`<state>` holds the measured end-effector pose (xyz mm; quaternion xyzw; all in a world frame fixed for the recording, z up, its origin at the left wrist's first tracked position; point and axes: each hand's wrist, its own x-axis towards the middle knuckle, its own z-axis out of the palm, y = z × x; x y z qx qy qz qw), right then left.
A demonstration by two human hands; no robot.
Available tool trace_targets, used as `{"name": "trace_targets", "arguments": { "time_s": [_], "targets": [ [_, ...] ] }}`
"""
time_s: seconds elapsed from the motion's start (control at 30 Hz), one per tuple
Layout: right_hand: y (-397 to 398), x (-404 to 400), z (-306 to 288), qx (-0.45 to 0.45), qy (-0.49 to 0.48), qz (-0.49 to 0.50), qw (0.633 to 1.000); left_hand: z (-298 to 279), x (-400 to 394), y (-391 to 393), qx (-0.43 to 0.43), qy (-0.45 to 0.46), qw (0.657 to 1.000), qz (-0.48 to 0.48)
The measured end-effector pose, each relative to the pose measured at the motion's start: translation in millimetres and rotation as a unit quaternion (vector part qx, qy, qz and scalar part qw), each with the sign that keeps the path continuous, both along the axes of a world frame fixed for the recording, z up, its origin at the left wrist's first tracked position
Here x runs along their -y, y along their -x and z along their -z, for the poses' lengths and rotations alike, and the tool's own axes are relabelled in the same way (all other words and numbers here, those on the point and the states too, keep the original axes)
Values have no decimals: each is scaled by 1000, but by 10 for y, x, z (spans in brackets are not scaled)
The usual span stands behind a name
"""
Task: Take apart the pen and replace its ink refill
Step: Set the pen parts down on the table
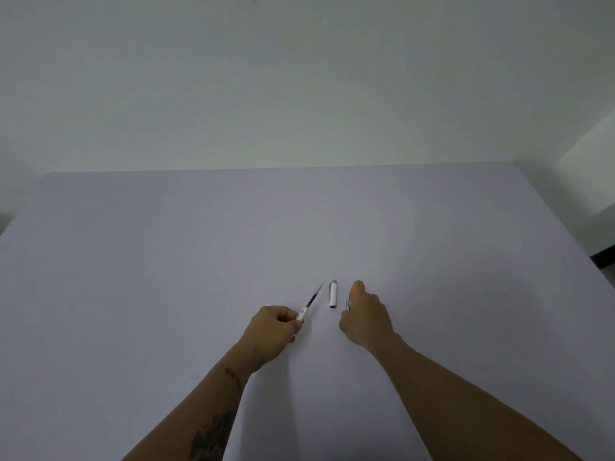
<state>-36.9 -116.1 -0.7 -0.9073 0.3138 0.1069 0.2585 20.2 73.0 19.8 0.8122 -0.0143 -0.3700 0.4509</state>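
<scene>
My left hand [278, 327] grips a white pen barrel [303, 313] with the dark ink refill [314, 296] sticking out of it, tip pointing up and to the right. A white pen cap [333, 294] with a grey end lies on the table between my hands. My right hand [364, 316] hovers just right of the cap with its fingers curled. A small silvery piece [348, 305] shows at its fingertips; the hand hides most of it, and I cannot tell whether the fingers grip it.
The pale lilac table [166, 261] spreads wide on all sides. A white wall rises behind its far edge. The table's right edge drops to a dark floor strip [604, 257].
</scene>
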Motion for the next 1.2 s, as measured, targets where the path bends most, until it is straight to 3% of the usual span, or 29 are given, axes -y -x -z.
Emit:
{"name": "trace_targets", "arguments": {
  "time_s": [0.23, 0.57, 0.67, 0.8, 0.9, 1.03, 1.2],
  "targets": [
    [24, 49, 23, 4, 12, 15, 1000, 18, -45, 7, 12, -13, 1000, -8],
    [195, 248, -193, 73, -104, 63, 990, -87, 33, 83, 7, -1, 1000, 7],
    [212, 140, -269, 83, -233, 117, 962, -126, 88, 121, 10, 1, 1000, 21],
    [215, -52, -330, 81, -456, 210, 861, -198, 165, 173, 25, 6, 999, 37],
    [212, -139, -360, 92, -521, 227, 817, -273, 197, 190, 40, 6, 998, 52],
    [201, -167, -419, 106, -538, 230, 804, -357, 189, 192, 61, 1, 997, 56],
    [198, -165, -491, 128, -507, 202, 828, -422, 185, 196, 77, 5, 995, 64]
  ]
}}
